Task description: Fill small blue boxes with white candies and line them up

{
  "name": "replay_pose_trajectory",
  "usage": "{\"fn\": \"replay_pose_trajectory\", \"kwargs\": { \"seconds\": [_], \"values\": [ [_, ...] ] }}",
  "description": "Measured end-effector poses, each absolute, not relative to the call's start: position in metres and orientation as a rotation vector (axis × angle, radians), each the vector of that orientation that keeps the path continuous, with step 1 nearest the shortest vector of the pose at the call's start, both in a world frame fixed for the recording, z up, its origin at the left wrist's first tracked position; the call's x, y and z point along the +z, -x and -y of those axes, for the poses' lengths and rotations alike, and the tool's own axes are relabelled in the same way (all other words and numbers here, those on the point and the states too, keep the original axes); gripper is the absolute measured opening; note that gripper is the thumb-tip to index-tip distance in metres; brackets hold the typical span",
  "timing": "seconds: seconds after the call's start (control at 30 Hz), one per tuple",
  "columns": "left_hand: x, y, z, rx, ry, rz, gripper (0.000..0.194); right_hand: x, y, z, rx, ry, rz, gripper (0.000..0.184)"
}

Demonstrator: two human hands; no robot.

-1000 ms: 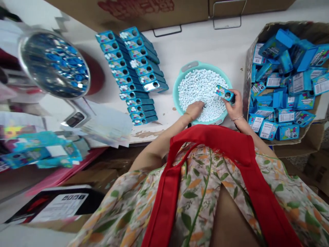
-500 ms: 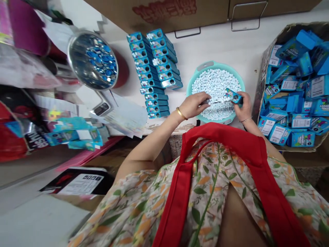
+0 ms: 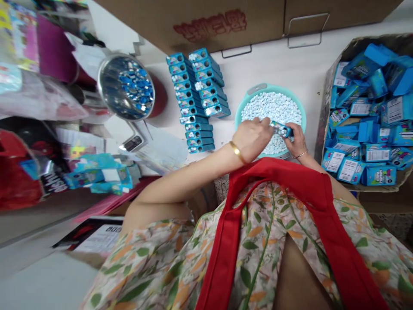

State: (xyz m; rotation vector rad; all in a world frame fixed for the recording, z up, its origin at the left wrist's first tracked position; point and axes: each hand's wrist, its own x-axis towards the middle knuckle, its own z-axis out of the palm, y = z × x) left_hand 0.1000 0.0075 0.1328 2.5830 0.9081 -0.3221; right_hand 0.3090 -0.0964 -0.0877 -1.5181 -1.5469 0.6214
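Observation:
My right hand (image 3: 294,142) is closed round a small blue candy box (image 3: 284,130), tilted over the right part of a turquoise basin (image 3: 238,116). Small pale blue candies (image 3: 272,105) fill that basin. Close against the box's end, my left hand (image 3: 253,138) is closed with its knuckles up. It grips what looks like a small metal scoop, mostly hidden by the fingers. White candies show at the box's near end. Left of the basin, blue candy boxes (image 3: 201,137) stand in two rows, round holes facing up, some with candies heaped at the hole.
At the right stands a carton (image 3: 322,103) of many blue boxes. A metal bowl (image 3: 108,101) of shiny blue pieces sits at the left by a scale (image 3: 133,143) and papers. Flattened blue cartons (image 3: 100,172) lie lower left. A large cardboard box (image 3: 264,21) lines the back.
My left hand has moved right from the candies to the box's end. My right hand has brought the box slightly left and down. The view has shifted a little.

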Motion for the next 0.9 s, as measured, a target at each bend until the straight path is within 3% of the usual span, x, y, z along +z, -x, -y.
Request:
{"fn": "replay_pose_trajectory", "kwargs": {
  "seconds": [0.1, 0.23, 0.33, 0.43, 0.5, 0.6, 0.67, 0.7, 0.77, 0.9],
  "values": [
    [0.113, -0.073, -0.024, -0.179, -2.448, -0.915, 0.021, -0.079, -0.305, 0.098, 0.701, 1.533, 1.523, 0.045],
    [0.052, -0.060, -0.034, 0.140, -2.296, -0.801, 0.067, -0.064, -0.290, 0.101, 0.833, 1.576, 1.518, 0.040],
    [0.012, -0.065, -0.028, 0.162, -2.210, -0.712, 0.049, -0.053, -0.283, 0.101, 0.931, 1.580, 1.542, 0.035],
    [-0.001, -0.060, -0.021, 0.178, -2.160, -0.750, 0.030, -0.042, -0.308, 0.090, 0.895, 1.501, 1.532, 0.052],
    [0.004, -0.044, -0.020, 0.257, -2.166, -0.859, 0.031, -0.033, -0.350, 0.075, 0.709, 1.559, 1.421, 0.053],
    [0.016, -0.006, -0.021, 0.381, -2.183, -1.105, 0.036, -0.017, -0.437, 0.043, 0.352, 1.882, 1.131, 0.033],
    [0.021, 0.023, -0.021, 0.413, -2.177, -1.304, 0.038, -0.010, -0.487, 0.019, 0.259, 2.169, 0.994, 0.036],
    [0.021, 0.037, -0.021, 0.411, -2.166, -1.405, 0.038, -0.009, -0.505, 0.008, 0.277, 2.303, 0.965, 0.042],
    [0.017, 0.064, -0.021, 0.385, -2.120, -1.606, 0.036, -0.012, -0.527, -0.009, 0.453, 2.498, 1.111, 0.037],
    [-0.008, 0.100, -0.028, 0.265, -1.955, -1.903, 0.031, -0.021, -0.539, -0.018, 0.628, 2.488, 1.316, 0.032]
  ]
}}
